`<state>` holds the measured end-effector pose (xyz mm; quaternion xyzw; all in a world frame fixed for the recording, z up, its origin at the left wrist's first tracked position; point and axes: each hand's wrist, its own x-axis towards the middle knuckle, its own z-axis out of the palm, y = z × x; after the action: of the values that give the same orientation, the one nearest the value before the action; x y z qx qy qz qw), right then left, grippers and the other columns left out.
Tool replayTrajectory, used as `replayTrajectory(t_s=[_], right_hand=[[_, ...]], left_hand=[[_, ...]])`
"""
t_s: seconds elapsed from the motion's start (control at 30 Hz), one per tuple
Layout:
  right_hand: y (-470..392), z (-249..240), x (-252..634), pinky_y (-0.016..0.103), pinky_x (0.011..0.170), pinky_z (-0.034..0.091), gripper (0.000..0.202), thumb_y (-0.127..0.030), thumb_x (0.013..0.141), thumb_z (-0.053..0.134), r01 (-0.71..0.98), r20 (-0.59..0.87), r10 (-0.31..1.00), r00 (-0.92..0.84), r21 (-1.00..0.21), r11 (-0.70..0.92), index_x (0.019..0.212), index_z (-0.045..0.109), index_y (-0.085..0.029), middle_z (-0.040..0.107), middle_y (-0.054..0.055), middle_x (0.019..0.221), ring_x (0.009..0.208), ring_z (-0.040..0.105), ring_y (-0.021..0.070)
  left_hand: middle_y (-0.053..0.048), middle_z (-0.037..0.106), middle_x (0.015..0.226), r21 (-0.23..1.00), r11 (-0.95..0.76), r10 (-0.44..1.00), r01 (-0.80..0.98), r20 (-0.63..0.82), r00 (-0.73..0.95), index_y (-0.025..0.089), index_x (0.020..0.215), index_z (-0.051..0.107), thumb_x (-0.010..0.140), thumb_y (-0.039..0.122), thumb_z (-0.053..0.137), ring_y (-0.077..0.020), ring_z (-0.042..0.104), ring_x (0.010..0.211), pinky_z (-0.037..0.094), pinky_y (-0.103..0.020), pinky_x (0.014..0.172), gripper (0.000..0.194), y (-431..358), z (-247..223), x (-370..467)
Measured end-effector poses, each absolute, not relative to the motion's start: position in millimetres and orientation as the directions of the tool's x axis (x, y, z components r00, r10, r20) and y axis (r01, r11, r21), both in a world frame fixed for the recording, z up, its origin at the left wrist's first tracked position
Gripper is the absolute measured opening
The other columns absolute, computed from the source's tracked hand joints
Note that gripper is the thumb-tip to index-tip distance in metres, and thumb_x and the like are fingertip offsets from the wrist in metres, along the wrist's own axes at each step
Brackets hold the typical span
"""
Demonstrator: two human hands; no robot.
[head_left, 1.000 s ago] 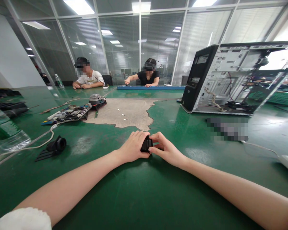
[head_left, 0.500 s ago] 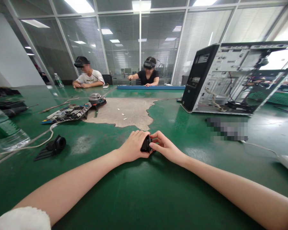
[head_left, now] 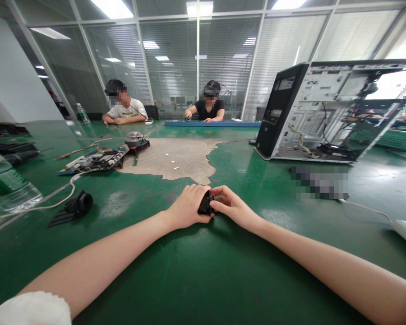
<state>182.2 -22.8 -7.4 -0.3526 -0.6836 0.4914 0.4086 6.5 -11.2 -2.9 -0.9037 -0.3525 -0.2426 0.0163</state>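
Note:
My left hand (head_left: 189, 207) is wrapped over a small black plastic part (head_left: 205, 204), held just above or on the green tabletop (head_left: 203, 271) in front of me. From the other side, my right hand (head_left: 230, 204) pinches the same part between thumb and fingers. Much of the part is covered by my fingers, so its exact kind does not show. To the left lies another black piece (head_left: 77, 205), with a round tube-like end and a flat slatted end.
An open computer case (head_left: 284, 113) stands at the right. A circuit board assembly (head_left: 94, 160) with a cable lies left of centre. A plastic bottle (head_left: 11, 185) is at the far left. Two people (head_left: 126, 106) sit across the table, behind a long blue bar (head_left: 213, 123).
My hands and the black part have hardly moved. Across the table, one person's raised hand has shifted slightly to the right and lower.

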Motion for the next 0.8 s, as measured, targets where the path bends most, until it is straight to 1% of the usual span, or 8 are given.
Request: replayTrajectory(t_s=[0.17, 0.33, 0.4, 0.5, 0.6, 0.73, 0.8], right_hand=[[-24.8, -8.4, 184.1, 0.027, 0.068, 0.048, 0.03, -0.03, 0.071, 0.065, 0.023, 0.267, 0.841, -0.471, -0.949, 0.314, 0.091, 0.044, -0.022, 0.052, 0.001, 0.093, 0.089, 0.054, 0.015], [-25.7, -6.6, 181.5, 0.026, 0.065, 0.047, 0.023, -0.034, 0.075, 0.059, 0.014, 0.266, 0.859, -0.438, -0.953, 0.303, 0.088, 0.045, -0.021, 0.051, -0.001, 0.084, 0.078, 0.054, 0.0125], [-25.1, -6.1, 180.8, 0.026, 0.066, 0.047, 0.024, -0.035, 0.075, 0.059, 0.019, 0.258, 0.865, -0.43, -0.955, 0.295, 0.088, 0.045, -0.021, 0.051, -0.001, 0.086, 0.077, 0.054, 0.0122], [-24.2, -6.2, 180.8, 0.027, 0.068, 0.047, 0.025, -0.034, 0.076, 0.058, 0.041, 0.232, 0.873, -0.429, -0.96, 0.276, 0.093, 0.046, -0.021, 0.051, 0.001, 0.091, 0.079, 0.054, 0.0125], [-24.4, -6.4, 181.2, 0.028, 0.068, 0.048, 0.024, -0.033, 0.077, 0.058, 0.048, 0.216, 0.866, -0.45, -0.963, 0.265, 0.093, 0.046, -0.02, 0.051, 0.001, 0.089, 0.08, 0.054, 0.013], [-25.9, -6.9, 181.6, 0.026, 0.068, 0.048, 0.028, -0.029, 0.072, 0.063, -0.006, 0.269, 0.835, -0.48, -0.953, 0.303, 0.091, 0.045, -0.022, 0.05, 0.001, 0.093, 0.088, 0.053, 0.0146], [-26.6, -7.1, 181.4, 0.026, 0.068, 0.049, 0.026, -0.029, 0.073, 0.063, -0.008, 0.277, 0.839, -0.469, -0.951, 0.309, 0.091, 0.045, -0.022, 0.05, 0.0, 0.092, 0.087, 0.053, 0.0143]], left_hand=[[-0.008, 0.053, 0.103, 0.135, -0.746, 0.635, 0.652, 0.44, 0.635, 0.016, 0.111, 0.038, 0.063, 0.032, 0.063, -0.0246, 0.048, 0.089, 0.035, -0.035, 0.075, 0.057, -10.7, -2.5, 6.4], [-0.008, 0.053, 0.102, 0.146, -0.748, 0.634, 0.647, 0.446, 0.632, 0.016, 0.112, 0.038, 0.065, 0.034, 0.062, -0.0245, 0.048, 0.09, 0.035, -0.036, 0.076, 0.055, -11.3, -2.3, 6.2], [-0.008, 0.053, 0.103, 0.153, -0.748, 0.636, 0.646, 0.444, 0.631, 0.017, 0.111, 0.038, 0.065, 0.034, 0.062, -0.0247, 0.048, 0.09, 0.035, -0.036, 0.076, 0.055, -11.5, -2.1, 6.2], [-0.008, 0.053, 0.103, 0.166, -0.749, 0.638, 0.642, 0.443, 0.63, 0.017, 0.11, 0.039, 0.066, 0.035, 0.061, -0.0247, 0.048, 0.09, 0.035, -0.036, 0.076, 0.053, -11.6, -1.6, 6.0], [-0.008, 0.053, 0.102, 0.168, -0.749, 0.638, 0.641, 0.446, 0.628, 0.017, 0.11, 0.039, 0.066, 0.034, 0.061, -0.0247, 0.048, 0.09, 0.035, -0.036, 0.076, 0.052, -11.6, -1.1, 5.5], [-0.008, 0.053, 0.102, 0.178, -0.745, 0.646, 0.643, 0.432, 0.629, 0.017, 0.11, 0.039, 0.063, 0.032, 0.062, -0.0252, 0.048, 0.089, 0.035, -0.036, 0.075, 0.054, -11.8, -0.9, 5.1], [-0.008, 0.053, 0.102, 0.178, -0.745, 0.646, 0.643, 0.435, 0.628, 0.017, 0.11, 0.039, 0.063, 0.032, 0.062, -0.0252, 0.048, 0.089, 0.035, -0.036, 0.075, 0.055, -11.7, -1.2, 5.2]])
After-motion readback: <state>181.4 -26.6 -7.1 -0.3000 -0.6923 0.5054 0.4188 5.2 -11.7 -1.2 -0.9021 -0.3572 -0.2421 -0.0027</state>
